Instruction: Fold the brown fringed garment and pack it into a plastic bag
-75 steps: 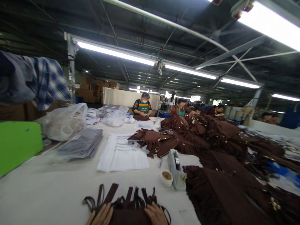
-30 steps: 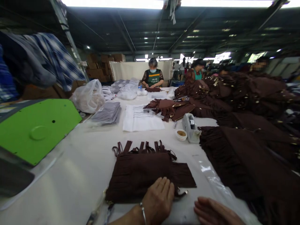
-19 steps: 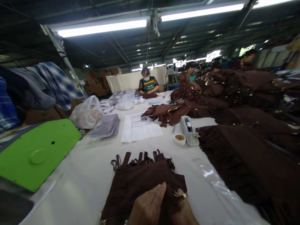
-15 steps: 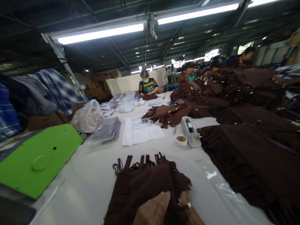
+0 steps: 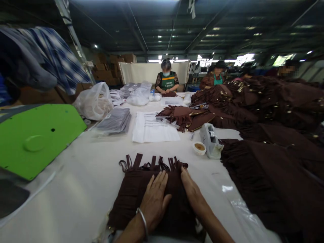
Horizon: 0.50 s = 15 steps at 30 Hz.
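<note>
A dark brown fringed fabric bag (image 5: 134, 194) lies on the white table in front of me, its fringe strips and loops pointing away from me. My left hand (image 5: 155, 199), with a silver bangle at the wrist, rests flat on the middle of the bag, fingers stretched out. Along the bag's right edge lies my right hand (image 5: 191, 189), fingers extended and touching the far right corner by the fringe. Neither hand grips anything. The fabric under both palms is hidden.
A tape dispenser (image 5: 211, 141) and a small round tub (image 5: 199, 148) stand beyond my right hand. Brown fringed pieces (image 5: 273, 168) pile up along the right. A green machine cover (image 5: 37, 138) is at left. Across the table a co-worker (image 5: 167, 79) handles brown fabric.
Both hands have moved away from me up the bag, the left flattening on it, the right reaching its far right corner. The right-side fringe is now tucked in. My view has tilted down.
</note>
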Each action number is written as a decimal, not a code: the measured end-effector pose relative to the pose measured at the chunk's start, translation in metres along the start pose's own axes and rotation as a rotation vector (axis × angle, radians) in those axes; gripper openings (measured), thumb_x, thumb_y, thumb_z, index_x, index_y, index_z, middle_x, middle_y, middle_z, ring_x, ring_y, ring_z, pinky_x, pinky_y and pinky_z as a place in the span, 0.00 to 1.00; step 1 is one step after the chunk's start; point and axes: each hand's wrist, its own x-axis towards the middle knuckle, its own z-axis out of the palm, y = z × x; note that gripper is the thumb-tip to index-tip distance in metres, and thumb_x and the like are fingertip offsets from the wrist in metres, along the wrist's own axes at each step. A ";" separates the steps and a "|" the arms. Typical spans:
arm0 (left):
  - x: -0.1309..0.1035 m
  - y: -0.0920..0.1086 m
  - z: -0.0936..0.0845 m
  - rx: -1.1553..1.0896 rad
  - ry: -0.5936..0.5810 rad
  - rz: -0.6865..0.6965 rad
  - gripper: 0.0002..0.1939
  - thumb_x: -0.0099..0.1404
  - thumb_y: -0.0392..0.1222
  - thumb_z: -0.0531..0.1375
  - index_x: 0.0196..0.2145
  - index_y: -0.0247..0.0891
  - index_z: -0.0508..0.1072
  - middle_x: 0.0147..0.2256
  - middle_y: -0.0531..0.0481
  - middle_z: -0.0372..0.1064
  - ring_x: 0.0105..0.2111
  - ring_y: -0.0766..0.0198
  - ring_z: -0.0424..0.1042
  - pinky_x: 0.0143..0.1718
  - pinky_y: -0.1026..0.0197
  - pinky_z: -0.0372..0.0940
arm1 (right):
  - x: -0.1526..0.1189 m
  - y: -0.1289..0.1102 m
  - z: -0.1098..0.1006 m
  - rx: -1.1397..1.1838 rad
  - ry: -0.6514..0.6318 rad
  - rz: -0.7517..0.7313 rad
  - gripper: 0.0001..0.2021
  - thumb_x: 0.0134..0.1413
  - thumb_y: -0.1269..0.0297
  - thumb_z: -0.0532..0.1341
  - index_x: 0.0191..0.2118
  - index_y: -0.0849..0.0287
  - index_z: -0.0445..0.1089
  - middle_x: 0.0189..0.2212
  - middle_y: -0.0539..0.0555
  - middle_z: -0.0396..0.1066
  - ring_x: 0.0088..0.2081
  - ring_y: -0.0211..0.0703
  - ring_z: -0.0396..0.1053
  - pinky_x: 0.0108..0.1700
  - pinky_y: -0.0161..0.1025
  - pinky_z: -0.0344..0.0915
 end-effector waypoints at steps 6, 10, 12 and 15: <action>0.002 -0.005 -0.016 -0.721 0.116 -0.381 0.26 0.68 0.38 0.46 0.63 0.36 0.57 0.63 0.42 0.56 0.64 0.59 0.54 0.66 0.48 0.47 | -0.017 -0.017 0.043 -0.703 -0.178 -0.379 0.28 0.62 0.55 0.55 0.63 0.65 0.59 0.65 0.59 0.53 0.67 0.57 0.45 0.68 0.59 0.39; 0.006 -0.004 -0.023 -1.009 0.198 -0.443 0.26 0.68 0.48 0.50 0.60 0.36 0.61 0.61 0.41 0.59 0.62 0.56 0.57 0.65 0.47 0.48 | -0.029 -0.023 0.062 -0.761 -0.188 -0.494 0.28 0.61 0.59 0.57 0.63 0.66 0.58 0.65 0.62 0.51 0.67 0.59 0.46 0.67 0.60 0.43; 0.004 -0.007 -0.025 -1.088 0.230 -0.501 0.28 0.66 0.55 0.53 0.58 0.38 0.63 0.60 0.42 0.61 0.61 0.53 0.58 0.65 0.47 0.49 | -0.033 -0.025 0.072 -0.765 -0.160 -0.542 0.29 0.61 0.59 0.57 0.64 0.67 0.56 0.65 0.63 0.51 0.66 0.58 0.47 0.66 0.59 0.47; 0.003 -0.024 -0.021 -1.112 0.287 -0.623 0.29 0.61 0.63 0.58 0.54 0.44 0.69 0.58 0.49 0.64 0.63 0.51 0.55 0.67 0.47 0.44 | -0.028 -0.026 0.089 -0.801 -0.178 -0.608 0.31 0.61 0.57 0.56 0.65 0.67 0.53 0.65 0.64 0.53 0.67 0.55 0.47 0.65 0.57 0.52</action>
